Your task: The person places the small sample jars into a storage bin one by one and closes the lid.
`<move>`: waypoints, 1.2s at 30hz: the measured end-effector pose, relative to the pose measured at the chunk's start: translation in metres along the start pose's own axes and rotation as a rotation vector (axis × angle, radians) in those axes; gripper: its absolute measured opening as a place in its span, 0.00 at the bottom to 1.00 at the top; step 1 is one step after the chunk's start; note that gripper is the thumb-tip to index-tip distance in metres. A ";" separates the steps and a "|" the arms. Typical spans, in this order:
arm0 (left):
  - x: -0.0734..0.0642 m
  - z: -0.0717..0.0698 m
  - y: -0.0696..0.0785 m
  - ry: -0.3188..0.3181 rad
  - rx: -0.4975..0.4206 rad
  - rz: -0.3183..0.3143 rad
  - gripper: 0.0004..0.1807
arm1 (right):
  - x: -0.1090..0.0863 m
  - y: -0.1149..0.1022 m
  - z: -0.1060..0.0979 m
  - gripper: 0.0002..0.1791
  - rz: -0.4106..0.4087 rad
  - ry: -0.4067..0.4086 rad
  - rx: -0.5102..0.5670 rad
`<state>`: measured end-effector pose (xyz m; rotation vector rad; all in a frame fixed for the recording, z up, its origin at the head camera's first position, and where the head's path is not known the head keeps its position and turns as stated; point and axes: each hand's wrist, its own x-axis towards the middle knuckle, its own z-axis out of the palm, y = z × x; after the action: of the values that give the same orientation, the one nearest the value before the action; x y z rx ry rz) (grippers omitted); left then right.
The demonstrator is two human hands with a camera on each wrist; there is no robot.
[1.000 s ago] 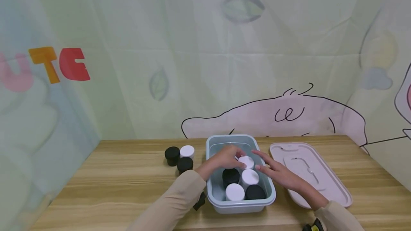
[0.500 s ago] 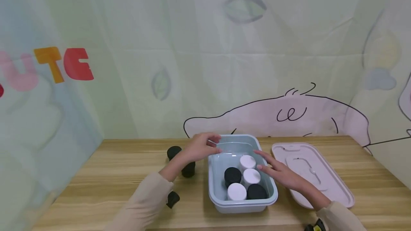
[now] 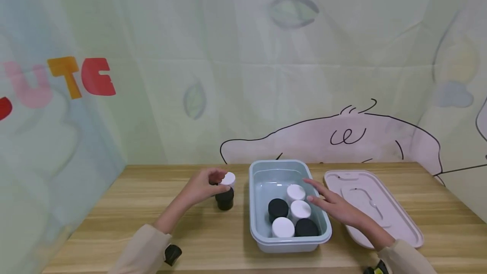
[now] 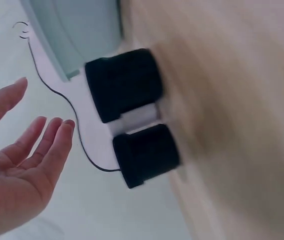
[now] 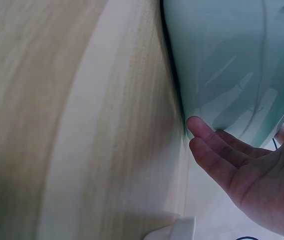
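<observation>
My left hand (image 3: 205,186) hovers over the left of the table with thumb and fingers apart, holding nothing. Right beside it are a white lidded jar (image 3: 228,179) and a black lidded jar (image 3: 225,198); a second black jar (image 4: 146,152) shows in the left wrist view but is hidden by the hand in the head view. A light blue plastic box (image 3: 262,240) holds three white jars (image 3: 283,227) and two black jars (image 3: 278,209). My right hand (image 3: 338,207) rests at the box's right side, its extended fingers (image 5: 216,157) along the outer wall.
A pale pink lid (image 3: 403,223) lies flat on the wooden table (image 3: 114,223), right of the box. Behind the table hangs a printed curtain (image 3: 236,75). The back part of the box has bare floor.
My left hand has let go of a white jar inside the box and moved left, out over the rim, to the jars on the table. My right hand has stayed at the box.
</observation>
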<state>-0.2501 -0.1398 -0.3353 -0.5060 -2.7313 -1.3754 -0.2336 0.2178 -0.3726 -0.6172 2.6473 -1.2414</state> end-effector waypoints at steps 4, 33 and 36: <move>-0.004 0.001 -0.011 0.017 0.017 -0.007 0.23 | 0.000 0.000 0.000 0.30 -0.001 0.000 -0.002; -0.004 0.016 -0.026 0.044 0.114 -0.102 0.25 | 0.001 0.001 0.000 0.31 0.026 -0.008 0.014; -0.004 0.016 -0.026 0.053 0.122 -0.112 0.24 | 0.001 0.000 0.000 0.30 0.029 -0.009 0.020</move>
<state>-0.2521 -0.1425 -0.3659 -0.3101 -2.8166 -1.2148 -0.2341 0.2175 -0.3726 -0.5785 2.6234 -1.2524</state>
